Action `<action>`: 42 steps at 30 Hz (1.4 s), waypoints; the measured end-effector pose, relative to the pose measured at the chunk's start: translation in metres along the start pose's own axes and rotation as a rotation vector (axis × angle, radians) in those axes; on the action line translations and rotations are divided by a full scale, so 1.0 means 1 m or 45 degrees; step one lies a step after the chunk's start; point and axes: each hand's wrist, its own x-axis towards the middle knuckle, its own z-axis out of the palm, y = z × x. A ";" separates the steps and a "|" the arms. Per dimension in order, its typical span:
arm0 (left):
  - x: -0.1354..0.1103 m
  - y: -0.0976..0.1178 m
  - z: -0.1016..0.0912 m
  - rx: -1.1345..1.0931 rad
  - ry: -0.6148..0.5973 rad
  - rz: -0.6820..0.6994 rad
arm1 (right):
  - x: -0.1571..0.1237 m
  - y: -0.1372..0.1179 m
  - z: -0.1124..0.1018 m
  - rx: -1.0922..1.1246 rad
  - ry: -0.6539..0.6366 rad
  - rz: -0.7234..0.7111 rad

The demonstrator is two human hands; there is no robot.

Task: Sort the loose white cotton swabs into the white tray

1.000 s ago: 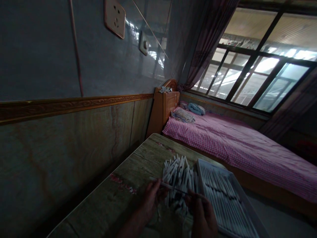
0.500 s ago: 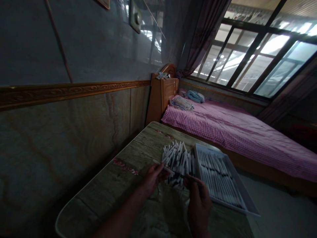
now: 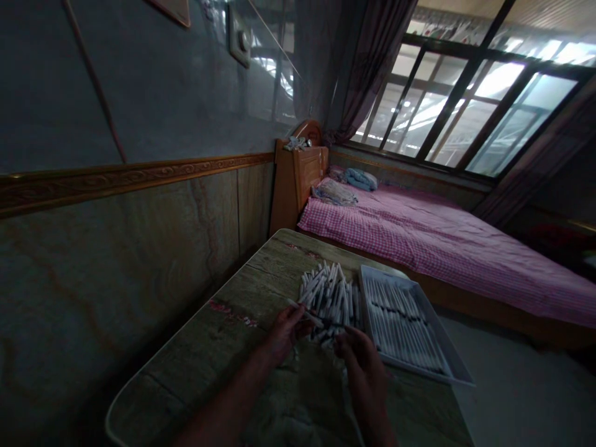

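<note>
My left hand (image 3: pixel 288 333) is shut on a thin white stick (image 3: pixel 300 310), whose end pokes out to the upper left and whose other end lies against the pile. A loose pile of white sticks (image 3: pixel 328 298), some with dark ends, lies on a wood-patterned tabletop (image 3: pixel 195 366). My right hand (image 3: pixel 363 366) is just below the pile's near edge, its fingers reaching toward the sticks and apparently holding nothing. To the right, a white tray (image 3: pixel 440 329) holds many sticks laid side by side.
The table's left edge runs along a marble-patterned wall with a gold trim band. A bed with a pink checked sheet (image 3: pixel 419 242) lies beyond the table and tray, with a window (image 3: pixel 465 105) behind it. Grey floor shows to the right.
My right hand has let go of the stick and dropped lower toward the pile's near edge. The left hand still holds the stick. The view has shifted slightly.
</note>
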 end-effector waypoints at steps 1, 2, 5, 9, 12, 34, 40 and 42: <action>0.000 0.000 0.000 0.004 0.002 -0.008 | -0.001 0.001 0.000 -0.013 -0.002 0.007; -0.001 -0.001 0.000 0.005 -0.001 -0.017 | -0.001 0.002 -0.001 -0.033 0.004 0.015; -0.004 -0.001 -0.001 -0.027 0.000 -0.034 | -0.003 0.004 -0.008 -0.098 0.067 0.030; -0.011 -0.001 -0.004 -0.101 0.060 -0.022 | -0.012 0.001 -0.021 -0.121 0.192 0.022; -0.019 -0.003 -0.003 -0.122 0.065 0.021 | -0.021 -0.003 -0.025 -0.098 0.196 0.025; -0.106 -0.029 0.007 -0.289 0.153 -0.002 | -0.078 -0.013 -0.057 -0.016 0.168 -0.044; -0.102 -0.034 0.003 -0.342 0.211 -0.004 | -0.077 -0.003 -0.066 0.028 0.190 -0.033; -0.100 -0.034 0.004 -0.322 0.199 0.001 | -0.075 0.000 -0.067 0.045 0.190 -0.025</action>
